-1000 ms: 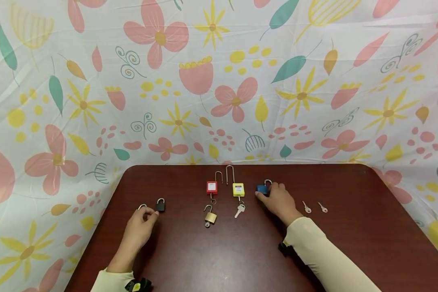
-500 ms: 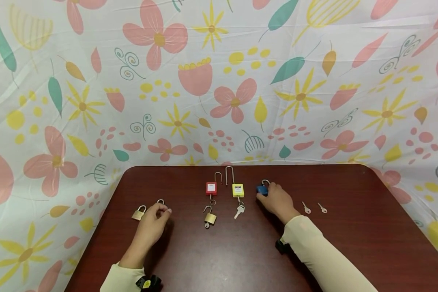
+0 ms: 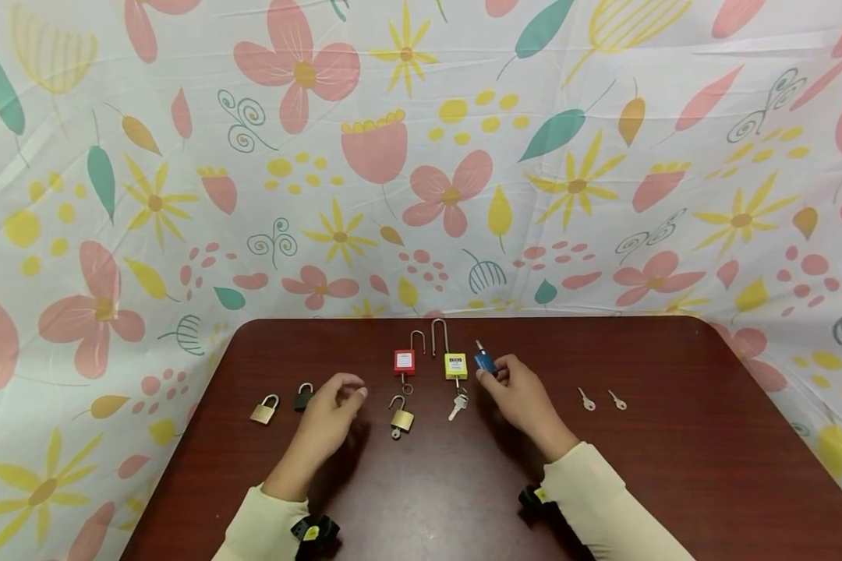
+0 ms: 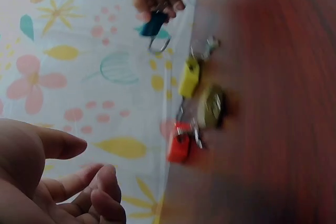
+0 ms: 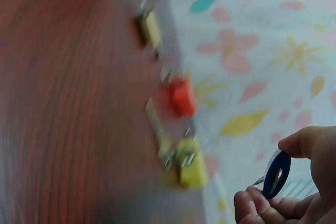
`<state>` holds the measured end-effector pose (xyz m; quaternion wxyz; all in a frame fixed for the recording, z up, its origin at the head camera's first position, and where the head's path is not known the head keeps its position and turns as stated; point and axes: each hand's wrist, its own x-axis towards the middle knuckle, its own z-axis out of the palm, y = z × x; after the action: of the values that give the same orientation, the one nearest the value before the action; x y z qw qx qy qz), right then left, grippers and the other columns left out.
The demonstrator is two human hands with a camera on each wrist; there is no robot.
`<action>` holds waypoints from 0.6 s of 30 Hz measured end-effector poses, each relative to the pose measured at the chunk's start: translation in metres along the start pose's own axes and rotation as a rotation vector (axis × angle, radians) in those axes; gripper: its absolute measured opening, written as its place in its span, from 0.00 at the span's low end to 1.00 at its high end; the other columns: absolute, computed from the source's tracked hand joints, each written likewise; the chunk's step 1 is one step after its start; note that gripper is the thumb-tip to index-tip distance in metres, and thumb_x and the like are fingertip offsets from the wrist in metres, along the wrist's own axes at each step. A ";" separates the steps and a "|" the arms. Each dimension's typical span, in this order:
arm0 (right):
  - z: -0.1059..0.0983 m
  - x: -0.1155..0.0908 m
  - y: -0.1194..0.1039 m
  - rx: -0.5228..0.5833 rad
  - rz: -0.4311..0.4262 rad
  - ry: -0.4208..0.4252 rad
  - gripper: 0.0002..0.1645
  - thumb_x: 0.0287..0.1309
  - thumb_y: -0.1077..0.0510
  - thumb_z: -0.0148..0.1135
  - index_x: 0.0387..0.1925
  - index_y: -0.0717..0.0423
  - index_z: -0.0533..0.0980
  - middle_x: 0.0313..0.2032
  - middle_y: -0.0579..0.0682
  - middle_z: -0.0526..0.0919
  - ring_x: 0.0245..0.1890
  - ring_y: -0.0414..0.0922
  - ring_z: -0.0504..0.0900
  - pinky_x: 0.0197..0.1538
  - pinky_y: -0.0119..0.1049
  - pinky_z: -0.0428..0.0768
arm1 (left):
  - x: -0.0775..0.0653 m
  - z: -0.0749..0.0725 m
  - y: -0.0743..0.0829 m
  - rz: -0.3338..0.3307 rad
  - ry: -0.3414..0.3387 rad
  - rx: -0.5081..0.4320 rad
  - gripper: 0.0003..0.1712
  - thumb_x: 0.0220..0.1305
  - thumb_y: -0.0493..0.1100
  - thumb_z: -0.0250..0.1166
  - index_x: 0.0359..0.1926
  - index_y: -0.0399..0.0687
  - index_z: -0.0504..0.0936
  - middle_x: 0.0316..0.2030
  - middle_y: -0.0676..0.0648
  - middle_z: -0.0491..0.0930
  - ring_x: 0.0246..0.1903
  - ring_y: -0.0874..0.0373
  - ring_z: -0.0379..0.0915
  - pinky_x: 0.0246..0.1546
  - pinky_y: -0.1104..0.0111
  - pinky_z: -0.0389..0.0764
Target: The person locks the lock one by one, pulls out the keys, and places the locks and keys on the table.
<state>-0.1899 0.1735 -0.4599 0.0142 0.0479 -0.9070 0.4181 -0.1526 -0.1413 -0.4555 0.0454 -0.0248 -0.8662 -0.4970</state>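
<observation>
Pinched blue padlock (image 3: 485, 361) in right hand (image 3: 525, 396), three o'clock from yellow padlock (image 3: 455, 368). Held nothing in loose left hand (image 3: 327, 417). Likely needed light, steady grip.

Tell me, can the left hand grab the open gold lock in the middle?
Probably yes: the left hand holds nothing, its fingers are close to the open gold lock, and I see nothing between them.

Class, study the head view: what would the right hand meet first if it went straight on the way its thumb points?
Most likely the yellow padlock; depth is unclear, though, so the right hand and the blue padlock it holds might pass above.
</observation>
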 end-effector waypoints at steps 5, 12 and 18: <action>0.006 -0.018 -0.024 0.109 -0.065 0.009 0.21 0.62 0.43 0.59 0.45 0.54 0.70 0.36 0.50 0.75 0.35 0.45 0.73 0.37 0.40 0.74 | 0.005 0.018 0.022 0.019 -0.072 -0.120 0.14 0.68 0.48 0.59 0.53 0.58 0.74 0.38 0.50 0.76 0.32 0.49 0.75 0.28 0.62 0.76; 0.021 -0.038 -0.046 0.165 -0.196 0.023 0.17 0.59 0.48 0.64 0.43 0.52 0.71 0.36 0.46 0.75 0.34 0.42 0.74 0.38 0.41 0.77 | 0.008 0.042 0.057 0.038 -0.085 -0.283 0.16 0.70 0.47 0.56 0.53 0.44 0.74 0.33 0.47 0.77 0.27 0.52 0.74 0.29 0.62 0.76; 0.030 -0.047 -0.054 0.036 -0.303 0.064 0.20 0.58 0.49 0.64 0.47 0.52 0.69 0.37 0.43 0.72 0.30 0.37 0.74 0.32 0.35 0.77 | -0.002 0.045 0.087 0.031 -0.131 -0.357 0.16 0.72 0.44 0.53 0.54 0.40 0.72 0.37 0.41 0.79 0.33 0.49 0.75 0.31 0.61 0.75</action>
<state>-0.1374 0.1193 -0.4418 0.1049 0.1712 -0.8808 0.4288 -0.1453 -0.0587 -0.4032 -0.0087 -0.0779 -0.7650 -0.6392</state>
